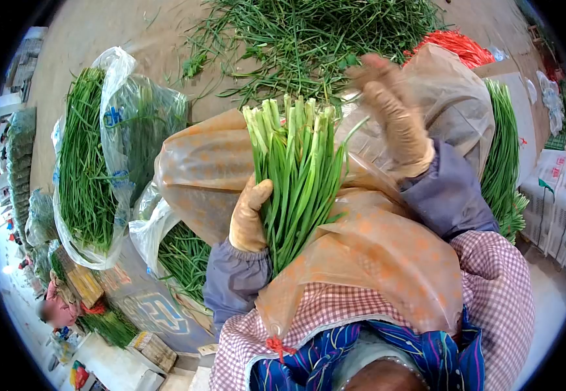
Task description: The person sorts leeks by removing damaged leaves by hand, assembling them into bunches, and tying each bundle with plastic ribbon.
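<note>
My left hand (250, 215), in a tan glove, grips a bunch of garlic chives (302, 169) over my lap. Its thumb lies along the near side of the bunch, and the other fingers are hidden behind the leaves. The pale stem ends point up and away from me, while the green leaves hang toward my body. My right hand (393, 111), also gloved, is raised to the right of the stem ends, apart from them. Motion smears its fingers. A single stalk (356, 129) sticks out from the bunch toward that hand.
Loose greens (322, 39) are heaped on the floor ahead. Bagged chives (87, 163) stand at left, and more chives (501, 143) lie at right beside white boxes (553, 202). Red ties (459, 47) are at the upper right. A plastic apron (367, 254) covers my lap. Another person (61, 309) is at far left.
</note>
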Action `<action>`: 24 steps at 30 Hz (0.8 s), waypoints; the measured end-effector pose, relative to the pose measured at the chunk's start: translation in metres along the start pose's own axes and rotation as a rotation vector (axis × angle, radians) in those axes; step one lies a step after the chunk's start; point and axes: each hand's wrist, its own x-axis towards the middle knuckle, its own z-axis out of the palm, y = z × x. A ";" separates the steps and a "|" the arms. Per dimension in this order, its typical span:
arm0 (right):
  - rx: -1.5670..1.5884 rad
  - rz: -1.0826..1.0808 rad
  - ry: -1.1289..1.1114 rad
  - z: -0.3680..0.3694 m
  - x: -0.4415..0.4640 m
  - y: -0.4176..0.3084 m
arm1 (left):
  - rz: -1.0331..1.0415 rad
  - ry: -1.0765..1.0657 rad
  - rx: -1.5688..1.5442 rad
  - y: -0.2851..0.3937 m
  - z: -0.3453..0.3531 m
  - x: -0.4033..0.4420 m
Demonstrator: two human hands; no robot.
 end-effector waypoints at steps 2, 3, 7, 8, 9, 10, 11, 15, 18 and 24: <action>-0.288 -0.381 0.122 0.002 0.001 -0.025 | 0.021 0.031 0.026 -0.002 0.000 0.001; -0.473 -0.510 -0.033 0.004 0.002 -0.037 | 0.015 0.020 0.025 -0.003 0.000 0.001; -1.133 -0.786 -0.426 0.032 0.003 -0.055 | 0.057 0.019 0.094 -0.003 0.011 0.002; -1.193 -0.773 -0.443 0.035 0.004 -0.049 | 0.075 0.007 0.099 -0.003 0.012 0.001; -1.252 -0.760 -0.462 0.036 0.006 -0.042 | 0.094 -0.004 0.102 -0.002 0.012 0.000; -1.239 -0.766 -0.448 0.034 0.006 -0.034 | 0.132 0.050 0.145 -0.003 0.015 -0.002; -1.223 -0.767 -0.438 0.033 0.004 -0.025 | 0.137 0.043 0.148 -0.002 0.012 -0.002; -1.164 -0.539 -0.468 0.035 -0.006 -0.012 | 0.160 0.025 0.200 -0.005 0.005 0.002; -1.097 -0.448 -0.422 0.034 -0.002 0.001 | 0.185 0.032 0.311 -0.005 0.003 0.005; -0.913 -0.364 -0.451 0.025 0.003 0.001 | 0.191 0.093 0.216 -0.004 0.004 0.005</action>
